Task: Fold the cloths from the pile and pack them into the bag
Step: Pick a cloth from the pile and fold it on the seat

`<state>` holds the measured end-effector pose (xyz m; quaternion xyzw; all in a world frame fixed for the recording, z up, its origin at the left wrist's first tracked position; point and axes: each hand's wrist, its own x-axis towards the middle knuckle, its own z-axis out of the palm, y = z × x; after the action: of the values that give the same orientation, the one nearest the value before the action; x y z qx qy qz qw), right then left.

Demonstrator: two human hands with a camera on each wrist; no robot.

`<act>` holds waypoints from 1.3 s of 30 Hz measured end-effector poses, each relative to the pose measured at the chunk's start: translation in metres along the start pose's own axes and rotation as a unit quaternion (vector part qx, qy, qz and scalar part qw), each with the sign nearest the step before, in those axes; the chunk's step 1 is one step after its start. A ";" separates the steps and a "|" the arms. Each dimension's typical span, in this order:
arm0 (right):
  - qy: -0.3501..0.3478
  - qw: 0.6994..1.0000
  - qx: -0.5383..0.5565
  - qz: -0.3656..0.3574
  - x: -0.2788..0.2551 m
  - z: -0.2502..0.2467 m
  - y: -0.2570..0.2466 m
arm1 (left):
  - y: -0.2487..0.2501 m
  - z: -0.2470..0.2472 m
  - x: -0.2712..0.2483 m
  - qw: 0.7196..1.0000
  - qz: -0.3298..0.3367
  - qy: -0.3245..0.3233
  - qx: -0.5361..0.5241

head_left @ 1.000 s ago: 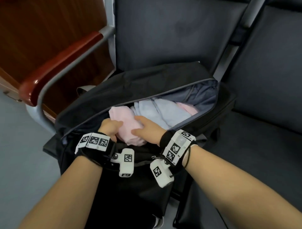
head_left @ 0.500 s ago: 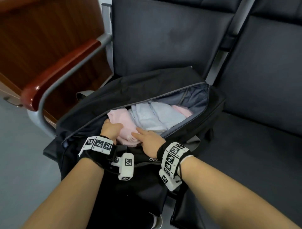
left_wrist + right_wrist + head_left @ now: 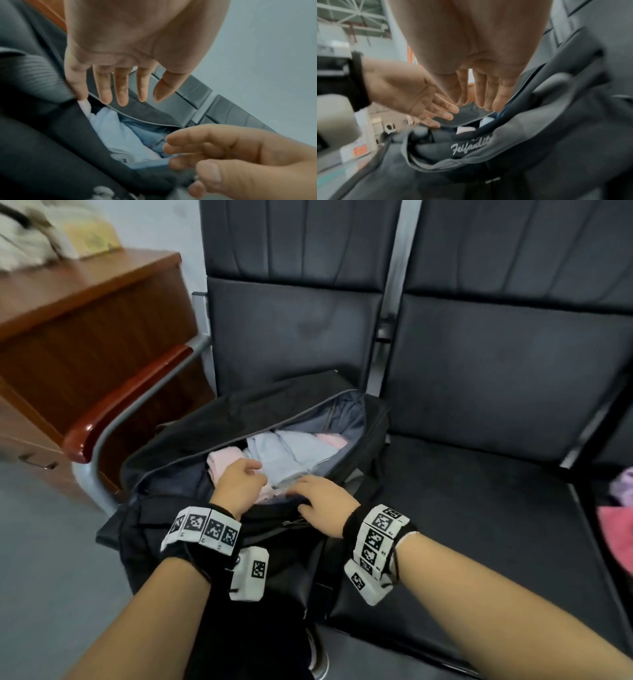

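A black duffel bag [image 3: 239, 412] lies unzipped on a black seat. In it are a folded pink cloth [image 3: 222, 462] at the left, pale blue cloths [image 3: 291, 453] in the middle and a second pink cloth [image 3: 330, 440] at the far end. My left hand [image 3: 239, 482] hovers over the pink cloth with straight fingers [image 3: 120, 88], holding nothing. My right hand [image 3: 320, 501] sits over the bag's near rim [image 3: 488, 152], fingers [image 3: 488, 94] loose and empty. The pale blue cloths [image 3: 116, 134] show through the opening below my left palm.
A red-topped armrest [image 3: 130, 402] on a grey metal frame flanks the bag on the left, with a wooden cabinet [image 3: 85, 337] behind it. The neighbouring seat [image 3: 479, 525] lies to the right. Loose pink and lilac cloths [image 3: 616, 535] sit at the far right edge.
Both hands have come off the pink cloth and drawn back toward the bag's near rim. The pink cloth stays in the bag. My view has pulled back and tilted up.
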<state>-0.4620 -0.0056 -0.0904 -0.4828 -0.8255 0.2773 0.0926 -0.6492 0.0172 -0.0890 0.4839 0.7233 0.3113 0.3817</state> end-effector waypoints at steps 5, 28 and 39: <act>0.093 0.993 0.033 0.069 -0.105 -0.048 0.057 | 0.054 0.070 -0.050 0.993 0.109 -0.040 0.021; 0.243 0.819 -0.126 0.505 -0.509 -0.120 0.374 | 0.188 0.529 -0.263 0.889 0.258 -0.367 0.086; 0.392 0.837 0.065 0.377 -0.535 -0.125 0.379 | 0.194 0.565 -0.323 0.830 0.265 -0.484 0.082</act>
<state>0.1491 -0.2692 -0.1327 -0.8175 -0.4545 0.1314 0.3284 0.0006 -0.1741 -0.1395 0.7754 0.3123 0.0659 0.5449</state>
